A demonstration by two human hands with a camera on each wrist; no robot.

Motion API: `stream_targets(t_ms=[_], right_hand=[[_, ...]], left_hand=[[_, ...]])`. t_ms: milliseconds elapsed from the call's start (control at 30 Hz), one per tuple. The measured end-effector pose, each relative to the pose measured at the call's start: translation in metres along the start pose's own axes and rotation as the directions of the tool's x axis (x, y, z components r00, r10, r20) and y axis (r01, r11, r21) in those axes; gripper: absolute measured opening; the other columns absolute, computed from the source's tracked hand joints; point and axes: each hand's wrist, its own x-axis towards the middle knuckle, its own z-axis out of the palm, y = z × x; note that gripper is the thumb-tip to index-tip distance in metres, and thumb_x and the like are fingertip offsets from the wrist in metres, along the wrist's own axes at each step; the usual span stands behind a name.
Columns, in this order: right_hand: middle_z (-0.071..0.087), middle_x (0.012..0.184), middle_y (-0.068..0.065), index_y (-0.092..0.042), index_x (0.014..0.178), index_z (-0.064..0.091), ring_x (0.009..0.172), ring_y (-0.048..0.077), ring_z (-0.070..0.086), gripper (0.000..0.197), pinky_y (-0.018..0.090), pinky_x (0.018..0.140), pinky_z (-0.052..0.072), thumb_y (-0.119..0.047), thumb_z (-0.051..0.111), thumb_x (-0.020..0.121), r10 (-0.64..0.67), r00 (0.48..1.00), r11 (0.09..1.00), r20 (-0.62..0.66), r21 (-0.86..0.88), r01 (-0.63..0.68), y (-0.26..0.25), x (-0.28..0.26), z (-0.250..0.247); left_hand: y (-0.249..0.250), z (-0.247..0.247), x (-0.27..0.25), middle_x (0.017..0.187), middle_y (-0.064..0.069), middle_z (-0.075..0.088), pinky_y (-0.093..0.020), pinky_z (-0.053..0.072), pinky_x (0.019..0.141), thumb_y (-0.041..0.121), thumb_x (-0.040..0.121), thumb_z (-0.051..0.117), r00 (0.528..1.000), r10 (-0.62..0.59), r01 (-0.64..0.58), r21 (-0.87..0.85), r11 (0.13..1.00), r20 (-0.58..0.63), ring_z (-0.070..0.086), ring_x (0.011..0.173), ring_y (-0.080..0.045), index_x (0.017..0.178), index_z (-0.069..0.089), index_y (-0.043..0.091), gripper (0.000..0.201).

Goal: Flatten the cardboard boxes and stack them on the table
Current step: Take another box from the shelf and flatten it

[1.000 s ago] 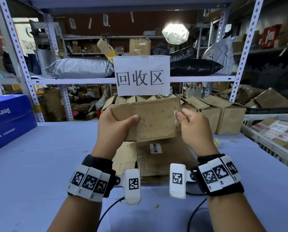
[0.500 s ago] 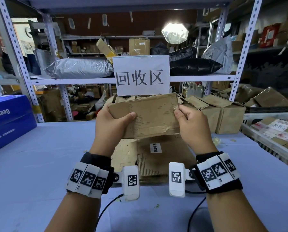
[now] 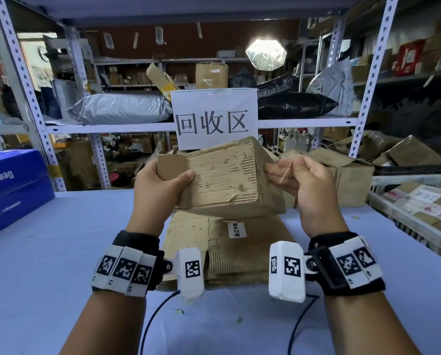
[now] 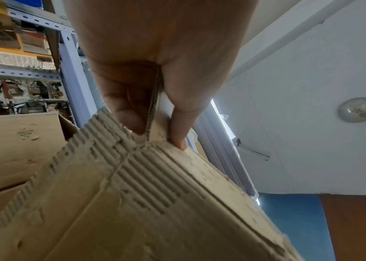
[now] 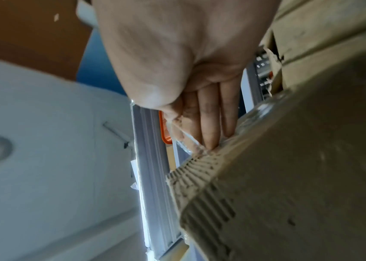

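Observation:
I hold a worn brown cardboard box (image 3: pixel 224 180) in the air above the table, one corner turned toward me. My left hand (image 3: pixel 163 180) grips its left flap, thumb on the front; in the left wrist view the left hand (image 4: pixel 155 113) pinches the flap's edge above the box (image 4: pixel 133 194). My right hand (image 3: pixel 286 172) sits just off the box's right side, pinching a thin strip of clear tape (image 3: pixel 278 167) that still runs to the box. The right wrist view shows the right hand (image 5: pixel 184 127) holding that tape (image 5: pixel 188 139) at the box (image 5: pixel 289 176) corner. Flattened cardboard (image 3: pixel 229 247) lies stacked below.
A blue carton (image 3: pixel 12 185) sits at the table's left. A white crate (image 3: pixel 393 213) of parcels stands at the right edge. More cardboard boxes (image 3: pixel 347 180) wait at the back under a metal shelf with a paper sign (image 3: pixel 214 119). Bare blue tabletop (image 3: pixel 60 252) surrounds the stack.
The box has turned from face-on to corner-on and risen slightly. My right hand has pulled away to the right, drawing a strip of tape off the box.

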Motion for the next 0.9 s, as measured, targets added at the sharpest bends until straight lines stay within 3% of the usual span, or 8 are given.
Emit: stream_targets(t_ms=[133,233,333,400,500,633,700,900], right_hand=[[0.077,0.096,0.013,-0.005,0.097,0.063,0.093,0.024,0.075,0.032,0.023,0.074,0.058,-0.018,0.036,0.108,0.038,0.999,0.970,0.000,0.239,-0.037,-0.005,-0.001,-0.002],[0.076,0.102,0.016,-0.006,0.097,0.065,0.097,0.029,0.074,0.032,0.030,0.083,0.060,-0.019,0.038,0.108,0.052,0.999,0.943,0.000,0.328,-0.050,-0.006,-0.002,-0.003],[0.075,0.108,0.015,-0.009,0.100,0.071,0.102,0.030,0.072,0.032,0.035,0.092,0.058,-0.019,0.041,0.107,0.048,0.999,0.958,-0.012,0.283,-0.043,-0.003,-0.003,-0.002],[0.075,0.109,0.013,-0.014,0.097,0.075,0.106,0.030,0.071,0.033,0.037,0.097,0.056,-0.019,0.043,0.106,0.021,1.000,0.972,-0.015,0.233,-0.017,-0.002,-0.004,0.001],[0.074,0.116,0.008,-0.017,0.099,0.075,0.112,0.032,0.068,0.032,0.040,0.101,0.052,-0.018,0.043,0.106,-0.003,1.000,0.979,0.001,0.202,0.003,-0.003,-0.005,0.007],[0.071,0.124,0.006,-0.020,0.114,0.072,0.117,0.025,0.066,0.027,0.033,0.095,0.053,-0.022,0.048,0.103,-0.046,0.991,0.973,0.124,0.230,0.017,-0.008,-0.009,0.012],[0.069,0.127,0.006,-0.018,0.120,0.069,0.119,0.023,0.064,0.028,0.029,0.092,0.054,-0.025,0.051,0.099,-0.062,0.976,0.964,0.208,0.264,0.005,-0.009,-0.012,0.016],[0.073,0.109,-0.007,-0.026,0.114,0.072,0.108,0.010,0.067,0.024,0.022,0.088,0.052,-0.019,0.060,0.094,-0.171,0.937,0.984,0.304,0.094,0.149,-0.014,-0.014,0.019]], left_hand=[[-0.003,0.003,0.002,0.094,0.011,0.073,-0.028,0.061,0.074,0.025,0.081,0.087,1.000,-0.011,0.011,0.014,1.000,-0.019,0.069,0.081,0.001,0.097,0.068,0.030,0.026],[-0.005,0.008,0.004,0.106,0.011,0.065,-0.025,0.055,0.077,0.030,0.082,0.086,0.999,-0.029,0.034,0.140,0.990,-0.037,0.063,0.093,-0.002,0.117,0.060,0.023,0.044],[-0.002,0.015,0.004,0.133,0.001,0.054,-0.033,0.048,0.101,0.026,0.084,0.083,1.000,0.003,0.006,0.346,0.938,-0.027,0.054,0.120,-0.013,0.144,0.043,0.017,0.073],[0.007,0.019,-0.002,0.140,0.000,0.052,-0.043,0.035,0.115,0.020,0.087,0.078,0.990,0.130,-0.137,0.471,0.872,0.048,0.043,0.134,-0.021,0.146,0.047,0.019,0.066],[0.024,0.020,-0.015,0.134,0.018,0.053,-0.039,0.036,0.116,0.037,0.087,0.077,0.937,0.195,-0.287,0.321,0.902,0.291,0.042,0.132,-0.003,0.144,0.053,0.028,0.063],[0.038,0.025,-0.028,0.164,0.016,0.019,-0.042,0.015,0.122,0.079,0.057,0.071,0.829,0.151,-0.363,0.312,0.878,0.539,0.006,0.150,0.000,0.159,0.013,0.043,0.122],[0.040,0.027,-0.030,0.166,0.015,0.007,-0.048,0.012,0.124,0.077,0.051,0.078,0.825,0.133,-0.392,0.385,0.835,0.550,-0.001,0.150,-0.001,0.159,0.001,0.048,0.135],[0.035,0.023,-0.029,0.153,0.009,0.025,-0.042,0.023,0.117,0.053,0.059,0.088,0.835,0.243,-0.454,0.369,0.811,0.493,0.020,0.136,-0.004,0.159,0.004,0.045,0.131]])
